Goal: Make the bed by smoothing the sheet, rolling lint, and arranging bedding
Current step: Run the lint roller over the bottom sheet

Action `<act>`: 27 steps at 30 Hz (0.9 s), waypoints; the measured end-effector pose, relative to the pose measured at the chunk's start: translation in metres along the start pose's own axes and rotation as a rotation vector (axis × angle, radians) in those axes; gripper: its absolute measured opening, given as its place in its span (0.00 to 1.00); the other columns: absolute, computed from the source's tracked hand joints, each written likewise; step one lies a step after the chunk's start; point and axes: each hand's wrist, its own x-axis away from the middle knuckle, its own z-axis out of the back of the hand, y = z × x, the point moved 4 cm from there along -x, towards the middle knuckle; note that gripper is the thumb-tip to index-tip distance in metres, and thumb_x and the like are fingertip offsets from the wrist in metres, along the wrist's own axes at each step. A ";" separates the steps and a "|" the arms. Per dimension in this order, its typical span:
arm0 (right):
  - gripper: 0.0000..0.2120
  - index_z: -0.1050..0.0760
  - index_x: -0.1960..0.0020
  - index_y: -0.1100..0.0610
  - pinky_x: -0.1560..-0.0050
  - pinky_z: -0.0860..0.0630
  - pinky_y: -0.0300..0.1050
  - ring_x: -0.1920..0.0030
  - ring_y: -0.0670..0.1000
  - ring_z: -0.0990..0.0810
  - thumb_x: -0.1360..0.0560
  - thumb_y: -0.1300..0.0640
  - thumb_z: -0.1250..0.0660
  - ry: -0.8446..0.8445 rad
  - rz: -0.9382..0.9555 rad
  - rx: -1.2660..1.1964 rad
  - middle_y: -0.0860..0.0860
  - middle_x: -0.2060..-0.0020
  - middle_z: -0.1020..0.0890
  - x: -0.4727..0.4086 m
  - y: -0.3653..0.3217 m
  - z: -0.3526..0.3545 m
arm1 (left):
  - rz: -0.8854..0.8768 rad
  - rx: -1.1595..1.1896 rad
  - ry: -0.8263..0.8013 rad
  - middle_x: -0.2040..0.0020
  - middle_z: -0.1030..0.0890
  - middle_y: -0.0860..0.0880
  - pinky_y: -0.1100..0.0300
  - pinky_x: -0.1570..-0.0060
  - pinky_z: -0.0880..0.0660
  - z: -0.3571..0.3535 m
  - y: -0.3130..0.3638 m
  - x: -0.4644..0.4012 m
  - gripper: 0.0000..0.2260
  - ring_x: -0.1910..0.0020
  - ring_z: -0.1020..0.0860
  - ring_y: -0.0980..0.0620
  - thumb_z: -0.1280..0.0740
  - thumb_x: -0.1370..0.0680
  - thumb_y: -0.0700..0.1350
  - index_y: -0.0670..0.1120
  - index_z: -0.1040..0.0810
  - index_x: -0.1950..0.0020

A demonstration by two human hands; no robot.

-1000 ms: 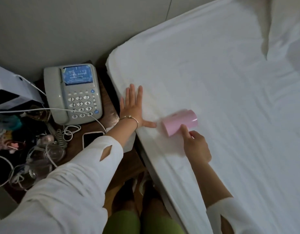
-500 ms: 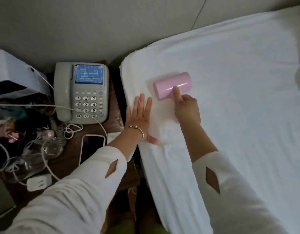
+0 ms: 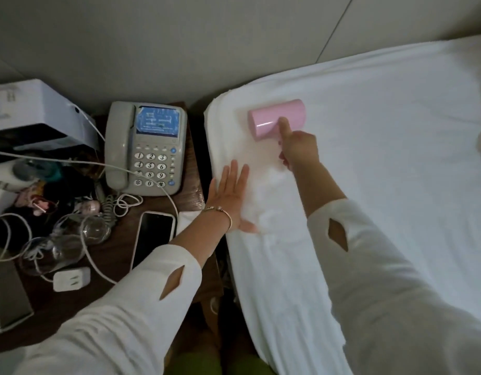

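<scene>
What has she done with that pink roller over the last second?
The right hand pushed the pink lint roller up the white sheet, away from her and toward the bed's top corner near the wall. The left hand stayed flat on the sheet's edge, and nothing on the nightstand moved.

glossy pink plastic lint roller (image 3: 275, 119); matt white cloth sheet (image 3: 382, 163)

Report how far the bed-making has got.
Done: the white sheet lies mostly flat over the mattress. In hand: the right hand holds the pink lint roller near the bed's corner, while the left hand presses flat on the sheet's edge. Left: creases beside the left hand; no pillow or cover is arranged in view.
</scene>
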 end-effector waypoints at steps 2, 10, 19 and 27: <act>0.30 0.22 0.61 0.61 0.62 0.24 0.47 0.72 0.54 0.23 0.24 0.34 0.43 -0.003 0.025 -0.052 0.54 0.71 0.21 -0.001 -0.010 0.004 | -0.037 0.128 0.057 0.23 0.67 0.50 0.52 0.27 0.60 0.008 -0.008 0.003 0.53 0.24 0.63 0.53 0.28 0.30 0.58 0.50 0.67 0.24; 0.22 0.27 0.42 0.51 0.55 0.26 0.46 0.58 0.50 0.23 0.26 0.36 0.35 0.030 0.285 0.016 0.47 0.62 0.24 0.027 -0.007 -0.018 | 0.074 0.304 0.130 0.23 0.64 0.49 0.48 0.25 0.57 0.035 -0.032 -0.015 0.57 0.24 0.61 0.54 0.30 0.34 0.67 0.44 0.66 0.24; 0.18 0.21 0.47 0.50 0.37 0.40 0.50 0.42 0.54 0.32 0.27 0.37 0.33 0.307 0.183 0.094 0.51 0.45 0.27 0.024 0.032 -0.043 | 0.116 0.092 0.190 0.24 0.68 0.50 0.49 0.27 0.58 0.014 -0.031 -0.014 0.58 0.24 0.64 0.52 0.29 0.34 0.65 0.46 0.69 0.25; 0.28 0.29 0.33 0.41 0.34 0.38 0.48 0.39 0.54 0.33 0.31 0.40 0.29 0.209 0.229 0.310 0.50 0.40 0.30 0.044 0.055 -0.031 | 0.084 0.274 0.170 0.22 0.62 0.50 0.53 0.29 0.43 0.004 -0.017 0.007 0.48 0.24 0.47 0.49 0.30 0.27 0.55 0.45 0.62 0.23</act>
